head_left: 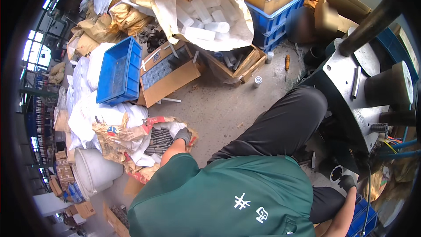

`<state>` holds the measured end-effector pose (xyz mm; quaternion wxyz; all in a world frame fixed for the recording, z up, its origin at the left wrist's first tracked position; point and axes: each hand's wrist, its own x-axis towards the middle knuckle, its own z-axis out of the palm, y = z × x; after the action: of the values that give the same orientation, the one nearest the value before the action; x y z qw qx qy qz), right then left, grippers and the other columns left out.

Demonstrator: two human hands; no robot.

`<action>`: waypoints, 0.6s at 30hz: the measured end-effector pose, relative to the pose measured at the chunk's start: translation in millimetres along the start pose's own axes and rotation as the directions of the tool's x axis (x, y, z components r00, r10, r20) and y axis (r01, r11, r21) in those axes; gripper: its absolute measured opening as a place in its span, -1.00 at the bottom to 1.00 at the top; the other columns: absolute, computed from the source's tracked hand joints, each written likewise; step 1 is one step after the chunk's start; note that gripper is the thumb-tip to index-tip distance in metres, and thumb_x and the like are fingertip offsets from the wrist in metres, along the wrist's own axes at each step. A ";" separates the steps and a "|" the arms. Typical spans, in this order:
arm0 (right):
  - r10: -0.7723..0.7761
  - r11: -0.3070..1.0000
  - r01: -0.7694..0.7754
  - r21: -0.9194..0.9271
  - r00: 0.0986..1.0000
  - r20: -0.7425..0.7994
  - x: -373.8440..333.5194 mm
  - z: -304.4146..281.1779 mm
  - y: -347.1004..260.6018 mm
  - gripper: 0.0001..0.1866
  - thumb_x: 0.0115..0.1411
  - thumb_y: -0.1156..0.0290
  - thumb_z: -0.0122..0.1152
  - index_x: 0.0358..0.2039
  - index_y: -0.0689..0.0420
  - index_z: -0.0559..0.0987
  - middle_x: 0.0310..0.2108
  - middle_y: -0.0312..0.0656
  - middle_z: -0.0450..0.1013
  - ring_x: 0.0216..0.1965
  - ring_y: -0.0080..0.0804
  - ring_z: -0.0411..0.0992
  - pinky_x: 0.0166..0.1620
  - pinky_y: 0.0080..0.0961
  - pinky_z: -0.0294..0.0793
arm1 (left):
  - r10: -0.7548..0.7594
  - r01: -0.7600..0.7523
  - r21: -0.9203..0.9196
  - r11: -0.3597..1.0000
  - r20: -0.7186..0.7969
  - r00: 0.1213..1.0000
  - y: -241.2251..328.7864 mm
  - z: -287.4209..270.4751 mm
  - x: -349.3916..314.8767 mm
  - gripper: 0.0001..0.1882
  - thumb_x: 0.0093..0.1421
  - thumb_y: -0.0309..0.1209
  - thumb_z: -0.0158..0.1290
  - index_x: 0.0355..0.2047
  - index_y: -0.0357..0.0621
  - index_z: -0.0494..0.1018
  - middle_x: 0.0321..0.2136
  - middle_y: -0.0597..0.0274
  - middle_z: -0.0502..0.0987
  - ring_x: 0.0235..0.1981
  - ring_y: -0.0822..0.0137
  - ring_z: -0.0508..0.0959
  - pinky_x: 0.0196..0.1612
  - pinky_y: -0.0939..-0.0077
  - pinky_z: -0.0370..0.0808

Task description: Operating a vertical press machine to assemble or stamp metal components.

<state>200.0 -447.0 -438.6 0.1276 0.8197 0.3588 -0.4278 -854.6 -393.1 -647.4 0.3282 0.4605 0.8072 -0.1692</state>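
My left hand (182, 136), in a grey glove, is at the right side of an open brown paper sack (113, 144) with a torn, folded rim. Inside the sack, short grey metal rods (160, 141) lie packed beside a white liner. The fingers of this hand are too small and covered to read. At the lower right, my right hand (347, 182), in a dark glove, is bent closed beside a round dark opening with a pale rim (337, 173) low on the machine (337, 77). Whatever its fingers hold is hidden.
Ahead stand a blue crate (118, 72), a cardboard box of cylinders (171, 79) and a large sack of translucent cylinders (243, 39). A screwdriver (287, 63) and a small canister (258, 81) are on the floor. A white tub (98, 171) stands left; blue bins (269, 35) are stacked at the back.
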 end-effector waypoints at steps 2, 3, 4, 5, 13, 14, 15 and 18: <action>-0.061 0.995 0.058 0.080 0.997 0.043 2.9 3.9 13.1 -0.71 0.00 0.71 0.48 -0.20 0.37 0.71 -0.43 -0.06 0.66 -0.50 -0.27 0.64 -0.43 -0.30 0.61 | -0.068 0.068 -0.012 0.998 -0.041 0.997 -20.9 -4.4 6.2 -0.51 0.37 -0.08 0.08 0.10 -0.17 0.63 0.10 -0.24 0.66 0.16 -0.20 0.65 0.21 0.01 0.58; -0.048 0.987 0.042 0.155 0.998 0.037 2.6 5.3 19.4 -0.73 0.01 0.71 0.47 -0.21 0.36 0.70 -0.45 -0.10 0.65 -0.51 -0.28 0.64 -0.45 -0.31 0.59 | -0.118 0.116 -0.034 0.993 -0.071 0.990 -36.1 -7.4 6.2 -0.51 0.37 -0.08 0.08 0.11 -0.17 0.62 0.11 -0.23 0.66 0.17 -0.19 0.64 0.22 0.01 0.58; 0.025 0.985 -0.024 0.173 1.000 -0.001 1.0 6.0 25.8 -0.74 0.02 0.71 0.46 -0.22 0.35 0.70 -0.46 -0.13 0.64 -0.51 -0.29 0.63 -0.47 -0.33 0.57 | -0.175 0.170 -0.051 0.984 -0.100 0.979 -50.8 -10.4 6.8 -0.50 0.37 -0.08 0.09 0.13 -0.17 0.62 0.11 -0.23 0.65 0.17 -0.19 0.64 0.22 0.00 0.58; 0.020 0.992 -0.020 0.125 1.000 0.000 1.0 6.0 30.7 -0.72 0.00 0.71 0.45 -0.21 0.29 0.71 -0.49 -0.19 0.61 -0.55 -0.32 0.59 -0.49 -0.36 0.52 | -0.240 0.231 -0.079 0.970 -0.127 0.963 -66.8 -13.7 6.4 -0.50 0.37 -0.08 0.09 0.14 -0.17 0.61 0.12 -0.23 0.65 0.18 -0.19 0.64 0.22 0.00 0.58; -0.058 0.988 0.062 0.141 0.998 -0.036 -0.7 -5.5 87.7 -0.76 0.10 0.49 0.44 -0.17 0.13 0.73 -0.34 -0.18 0.66 -0.24 -0.20 0.64 -0.24 -0.21 0.65 | -0.512 0.477 -0.203 0.855 -0.184 0.839 -147.5 1.5 -19.8 -0.44 0.36 -0.07 0.12 0.24 -0.15 0.55 0.18 -0.21 0.63 0.23 -0.15 0.63 0.26 -0.01 0.58; -0.060 0.976 0.060 0.211 0.998 -0.004 5.8 -8.6 97.7 -0.74 0.10 0.48 0.45 -0.16 0.10 0.72 -0.33 -0.18 0.65 -0.23 -0.17 0.63 -0.24 -0.18 0.64 | -0.504 0.472 -0.195 0.860 -0.175 0.846 -147.7 5.0 -18.6 -0.43 0.35 -0.07 0.13 0.25 -0.15 0.54 0.19 -0.21 0.63 0.23 -0.15 0.63 0.26 -0.01 0.58; 0.006 0.933 -0.017 0.360 0.999 0.032 17.0 -12.6 105.7 -0.73 0.09 0.46 0.45 -0.15 0.08 0.71 -0.32 -0.18 0.64 -0.22 -0.15 0.62 -0.23 -0.16 0.63 | -0.486 0.460 -0.175 0.871 -0.164 0.858 -145.5 6.9 -13.5 -0.43 0.35 -0.08 0.13 0.27 -0.13 0.53 0.20 -0.20 0.62 0.25 -0.14 0.62 0.27 -0.01 0.58; -0.247 0.905 0.191 0.381 0.964 0.103 38.4 -16.7 134.7 -0.66 0.11 0.49 0.43 -0.08 -0.02 0.65 -0.33 -0.18 0.60 -0.27 -0.10 0.58 -0.29 -0.11 0.58 | -0.425 0.412 -0.115 0.904 -0.132 0.895 -133.3 11.7 3.2 -0.42 0.35 -0.11 0.14 0.31 -0.09 0.50 0.24 -0.18 0.60 0.29 -0.12 0.60 0.28 -0.01 0.57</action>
<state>318.5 -515.7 -472.2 -0.0507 0.7494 0.3519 -0.5587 -965.2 -466.9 -662.0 0.2398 0.2735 0.9166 -0.1659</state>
